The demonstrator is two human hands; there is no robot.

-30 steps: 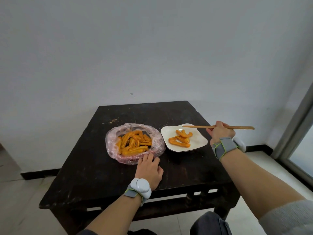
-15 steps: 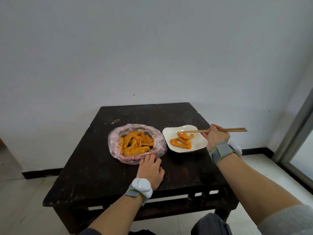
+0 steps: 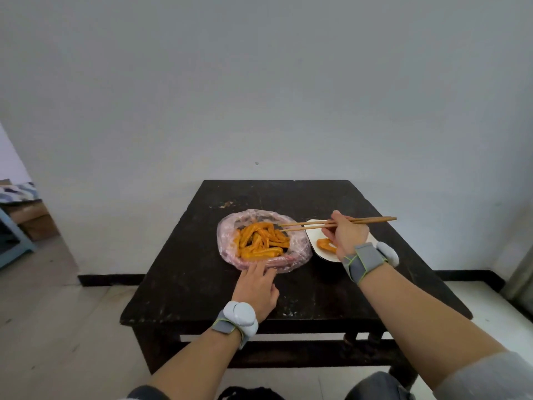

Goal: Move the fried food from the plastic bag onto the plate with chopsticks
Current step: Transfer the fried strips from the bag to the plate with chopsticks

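Observation:
A clear pinkish plastic bag (image 3: 230, 249) lies open on the dark wooden table (image 3: 196, 284), full of several orange fried strips (image 3: 261, 241). Right of it sits a white plate (image 3: 313, 233), mostly hidden by my right hand (image 3: 347, 236); one orange piece (image 3: 324, 243) shows on it. My right hand grips a pair of wooden chopsticks (image 3: 372, 220) whose tips reach left over the food in the bag. My left hand (image 3: 256, 287) lies flat on the table, fingertips touching the bag's near edge.
The table stands against a plain white wall. A blue piece of furniture (image 3: 11, 241) and a cardboard box (image 3: 37, 223) stand at the far left on the tiled floor. A window frame (image 3: 522, 272) runs along the right edge. Both wrists wear grey bands.
My right hand has swung the chopsticks left, from above the plate to over the bag, so the hand now covers most of the plate. The left hand has stayed at the bag's edge.

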